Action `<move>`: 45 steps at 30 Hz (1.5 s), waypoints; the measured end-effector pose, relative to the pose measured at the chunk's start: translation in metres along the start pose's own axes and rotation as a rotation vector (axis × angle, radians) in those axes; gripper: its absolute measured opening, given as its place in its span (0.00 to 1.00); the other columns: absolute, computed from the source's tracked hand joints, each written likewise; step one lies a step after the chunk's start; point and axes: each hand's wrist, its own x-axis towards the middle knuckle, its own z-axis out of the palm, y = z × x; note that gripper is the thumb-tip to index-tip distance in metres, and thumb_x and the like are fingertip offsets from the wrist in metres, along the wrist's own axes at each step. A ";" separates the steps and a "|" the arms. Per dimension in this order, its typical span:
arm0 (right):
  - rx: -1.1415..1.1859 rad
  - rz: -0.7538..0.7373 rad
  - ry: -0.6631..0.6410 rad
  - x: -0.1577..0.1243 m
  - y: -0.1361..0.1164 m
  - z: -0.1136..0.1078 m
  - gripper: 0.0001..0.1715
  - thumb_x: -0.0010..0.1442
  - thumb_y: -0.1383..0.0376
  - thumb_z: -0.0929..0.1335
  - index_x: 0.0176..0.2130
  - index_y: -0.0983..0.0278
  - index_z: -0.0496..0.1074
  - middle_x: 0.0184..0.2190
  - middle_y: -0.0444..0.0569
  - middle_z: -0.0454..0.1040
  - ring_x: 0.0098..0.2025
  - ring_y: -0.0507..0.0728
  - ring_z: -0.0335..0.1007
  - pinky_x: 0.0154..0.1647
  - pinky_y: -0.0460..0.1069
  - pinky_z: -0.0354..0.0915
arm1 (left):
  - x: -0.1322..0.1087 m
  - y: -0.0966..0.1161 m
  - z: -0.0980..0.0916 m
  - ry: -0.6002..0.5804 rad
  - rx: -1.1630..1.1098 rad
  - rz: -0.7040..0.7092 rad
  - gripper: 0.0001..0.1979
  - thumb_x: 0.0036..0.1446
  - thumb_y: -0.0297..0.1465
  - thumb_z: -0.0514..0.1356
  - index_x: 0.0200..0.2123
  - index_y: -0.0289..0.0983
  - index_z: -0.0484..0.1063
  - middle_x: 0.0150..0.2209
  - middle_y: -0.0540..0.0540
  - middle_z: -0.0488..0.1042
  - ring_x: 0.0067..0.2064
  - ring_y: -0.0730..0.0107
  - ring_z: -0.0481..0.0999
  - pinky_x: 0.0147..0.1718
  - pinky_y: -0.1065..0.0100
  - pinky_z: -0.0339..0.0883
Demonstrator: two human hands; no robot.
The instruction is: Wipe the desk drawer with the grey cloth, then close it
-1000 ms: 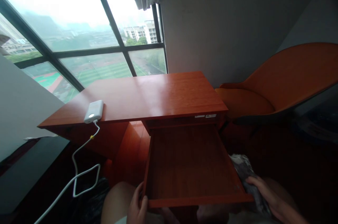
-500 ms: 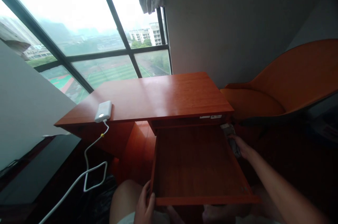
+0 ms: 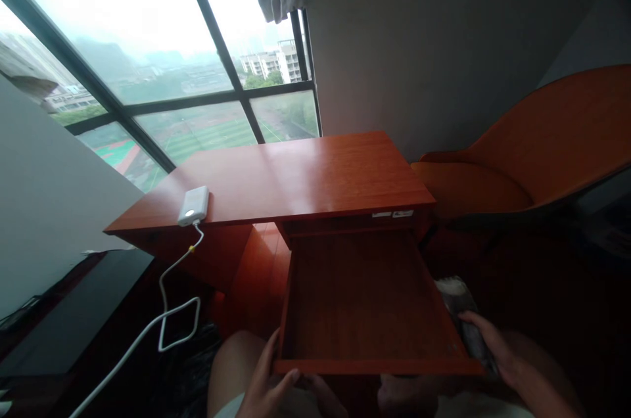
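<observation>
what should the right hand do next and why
Perhaps slide the grey cloth forward along the right outer side of the drawer: the right hand holds it beside that side, and the left hand touches the front left corner.

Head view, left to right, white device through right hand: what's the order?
White device → left hand → pulled-out drawer → right hand holding a grey cloth.

Our left hand [image 3: 267,382] points forward, thumb [image 3: 287,380] spread from fingers [image 3: 267,353]; our right hand [image 3: 494,347] curls inward, forearm [image 3: 545,386] slanting from lower right.
</observation>
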 end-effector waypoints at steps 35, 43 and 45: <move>-0.407 -0.861 0.280 0.000 -0.012 0.015 0.22 0.46 0.60 0.69 0.43 0.60 0.76 0.46 0.51 0.79 0.53 0.63 0.71 0.59 0.57 0.64 | 0.075 0.021 0.032 0.212 -0.008 -0.012 0.40 0.46 0.48 0.65 0.59 0.34 0.63 0.53 0.36 0.75 0.55 0.48 0.74 0.56 0.53 0.65; -1.435 -1.174 0.201 -0.036 0.006 0.153 0.35 0.51 0.66 0.65 0.59 0.57 0.66 0.56 0.55 0.70 0.60 0.66 0.60 0.67 0.64 0.48 | 0.077 0.018 0.029 0.175 -0.151 0.025 0.37 0.41 0.40 0.69 0.55 0.37 0.68 0.51 0.39 0.77 0.56 0.49 0.73 0.58 0.52 0.63; -1.451 -1.155 0.138 -0.042 0.018 0.194 0.36 0.52 0.62 0.66 0.60 0.58 0.64 0.58 0.57 0.68 0.60 0.69 0.59 0.66 0.66 0.47 | 0.074 0.019 0.027 0.147 -0.209 0.027 0.35 0.39 0.38 0.70 0.54 0.37 0.70 0.49 0.40 0.78 0.57 0.48 0.73 0.59 0.52 0.61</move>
